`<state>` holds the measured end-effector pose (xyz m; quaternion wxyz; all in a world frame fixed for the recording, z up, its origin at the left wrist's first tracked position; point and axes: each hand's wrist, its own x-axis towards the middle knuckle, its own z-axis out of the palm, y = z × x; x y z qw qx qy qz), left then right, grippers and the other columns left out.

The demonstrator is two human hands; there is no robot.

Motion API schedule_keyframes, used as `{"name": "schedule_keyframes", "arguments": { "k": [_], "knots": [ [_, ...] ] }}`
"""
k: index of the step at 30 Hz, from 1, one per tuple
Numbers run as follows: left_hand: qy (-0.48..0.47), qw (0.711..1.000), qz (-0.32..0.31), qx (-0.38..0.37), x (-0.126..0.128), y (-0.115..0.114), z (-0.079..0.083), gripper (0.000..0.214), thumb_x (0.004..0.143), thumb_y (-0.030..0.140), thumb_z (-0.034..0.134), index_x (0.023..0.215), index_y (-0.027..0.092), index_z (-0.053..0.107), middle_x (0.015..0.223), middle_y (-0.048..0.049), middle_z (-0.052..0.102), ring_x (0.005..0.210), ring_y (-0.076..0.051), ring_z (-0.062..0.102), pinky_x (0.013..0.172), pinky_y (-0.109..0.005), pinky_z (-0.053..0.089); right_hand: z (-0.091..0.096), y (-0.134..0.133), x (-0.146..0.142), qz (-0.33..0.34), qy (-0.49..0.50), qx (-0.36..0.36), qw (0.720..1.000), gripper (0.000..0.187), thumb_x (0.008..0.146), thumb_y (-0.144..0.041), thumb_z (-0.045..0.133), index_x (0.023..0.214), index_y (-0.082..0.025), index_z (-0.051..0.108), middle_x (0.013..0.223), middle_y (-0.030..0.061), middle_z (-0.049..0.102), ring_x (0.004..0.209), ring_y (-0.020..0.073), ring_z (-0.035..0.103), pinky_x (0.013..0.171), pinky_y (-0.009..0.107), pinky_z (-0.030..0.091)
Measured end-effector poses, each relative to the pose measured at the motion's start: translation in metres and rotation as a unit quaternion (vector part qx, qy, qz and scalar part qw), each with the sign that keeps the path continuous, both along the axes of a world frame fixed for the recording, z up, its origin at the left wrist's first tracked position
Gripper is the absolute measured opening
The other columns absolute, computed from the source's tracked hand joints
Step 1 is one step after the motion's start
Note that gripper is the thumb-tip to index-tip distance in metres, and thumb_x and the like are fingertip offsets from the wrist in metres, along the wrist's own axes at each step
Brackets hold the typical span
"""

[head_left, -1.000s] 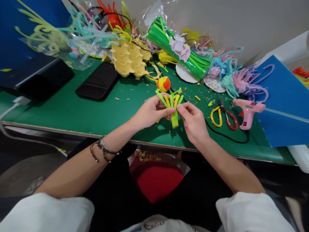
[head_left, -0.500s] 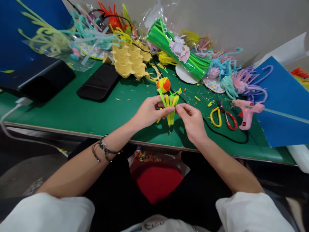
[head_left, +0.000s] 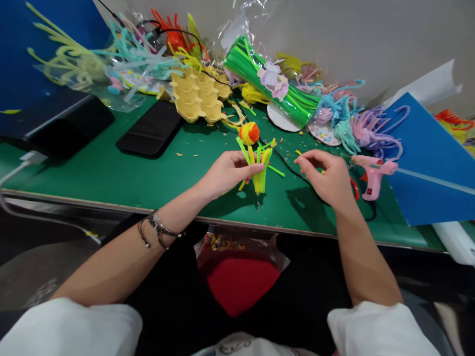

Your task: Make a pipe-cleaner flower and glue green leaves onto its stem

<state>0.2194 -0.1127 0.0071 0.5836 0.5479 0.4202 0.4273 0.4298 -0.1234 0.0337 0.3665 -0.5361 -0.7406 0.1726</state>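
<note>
My left hand (head_left: 232,170) is closed around a bundle of short yellow and lime-green pipe cleaners (head_left: 258,173), thumb in front. The strips fan upward and point down below the fingers. A yellow and orange pipe-cleaner ball (head_left: 249,133) is just behind the bundle, on a yellow stem. To the right, apart from the bundle, my right hand (head_left: 324,173) hovers over the table with loosely curved fingers and nothing visible in them. It covers most of the scissors; part of a red handle (head_left: 355,189) shows beside it.
A pink glue gun (head_left: 374,173) stands at the right against a blue board (head_left: 434,168). A phone (head_left: 150,131), a black box (head_left: 55,121) and a yellow egg-carton piece (head_left: 198,96) lie left. Bagged green pipe cleaners (head_left: 272,81) lie behind. A black cord (head_left: 287,165) crosses the table.
My right hand has left the pipe-cleaner bundle and moved right, over the scissors. My left hand has kept its hold on the bundle. The view has shifted slightly.
</note>
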Motion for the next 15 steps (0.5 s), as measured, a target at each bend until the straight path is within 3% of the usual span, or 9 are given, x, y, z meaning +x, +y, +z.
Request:
{"name": "schedule_keyframes", "arguments": {
  "k": [4,7,8,10,12,14,15],
  "knots": [
    [0.0,1.0,0.008,-0.006,0.001,0.0,0.001,0.022,0.062,0.03,0.071,0.073,0.011,0.068,0.058,0.0027,0.058,0.047,-0.004,0.043,0.047,-0.018,0.036,0.011,-0.004,-0.001,0.02,0.014,-0.024,0.999,0.022,0.081,-0.038,0.056,0.081,-0.018,0.066,0.073,0.0013,0.066,0.063,0.0128,0.058,0.061,0.026,0.044],
    [-0.006,1.0,0.02,-0.022,0.002,0.0,0.002,0.019,0.065,0.027,0.069,0.075,0.01,0.068,0.061,0.0018,0.06,0.047,-0.003,0.043,0.047,-0.018,0.036,0.035,-0.015,0.025,-0.023,-0.112,-0.069,0.991,0.031,0.082,-0.047,0.052,0.077,-0.019,0.066,0.073,0.0028,0.066,0.063,0.0149,0.058,0.059,0.027,0.041],
    [-0.009,0.999,0.024,-0.028,0.002,0.0,0.002,0.018,0.066,0.026,0.068,0.076,0.01,0.068,0.062,0.0016,0.06,0.048,-0.003,0.043,0.047,-0.018,0.037,0.042,-0.02,0.038,-0.037,-0.192,-0.104,0.975,0.036,0.082,-0.05,0.05,0.073,-0.02,0.066,0.069,0.0032,0.066,0.061,0.0156,0.057,0.058,0.028,0.039],
    [-0.017,0.999,0.032,-0.036,0.002,0.001,0.001,0.016,0.067,0.023,0.068,0.077,0.011,0.067,0.062,0.002,0.06,0.048,-0.003,0.044,0.047,-0.018,0.037,0.051,-0.029,0.067,-0.108,-0.353,-0.198,0.908,0.037,0.08,-0.05,0.05,0.063,-0.021,0.065,0.061,0.0038,0.064,0.051,0.0164,0.053,0.052,0.03,0.034],
    [-0.027,0.998,0.04,-0.037,0.002,0.002,0.0,0.014,0.068,0.022,0.068,0.077,0.012,0.066,0.061,0.0029,0.059,0.047,-0.003,0.044,0.047,-0.017,0.037,0.05,-0.034,0.097,-0.195,-0.409,-0.248,0.856,0.039,0.079,-0.049,0.052,0.052,-0.021,0.061,0.055,0.0054,0.063,0.045,0.0168,0.051,0.051,0.031,0.034],
    [-0.036,0.998,0.042,-0.032,0.002,0.003,-0.003,0.015,0.068,0.023,0.069,0.076,0.012,0.065,0.06,0.0035,0.058,0.046,-0.003,0.044,0.046,-0.017,0.036,0.042,-0.034,0.124,-0.253,-0.396,-0.257,0.844,0.045,0.073,-0.052,0.058,0.038,-0.023,0.054,0.043,0.0056,0.055,0.035,0.0167,0.045,0.046,0.033,0.032],
    [-0.038,0.998,0.041,-0.028,0.002,0.003,-0.003,0.016,0.067,0.025,0.07,0.076,0.013,0.065,0.06,0.0037,0.058,0.046,-0.003,0.044,0.046,-0.018,0.036,0.038,-0.033,0.136,-0.257,-0.366,-0.233,0.863,0.047,0.068,-0.053,0.063,0.033,-0.024,0.05,0.037,0.0051,0.051,0.031,0.0159,0.041,0.043,0.033,0.029]
  ]
}}
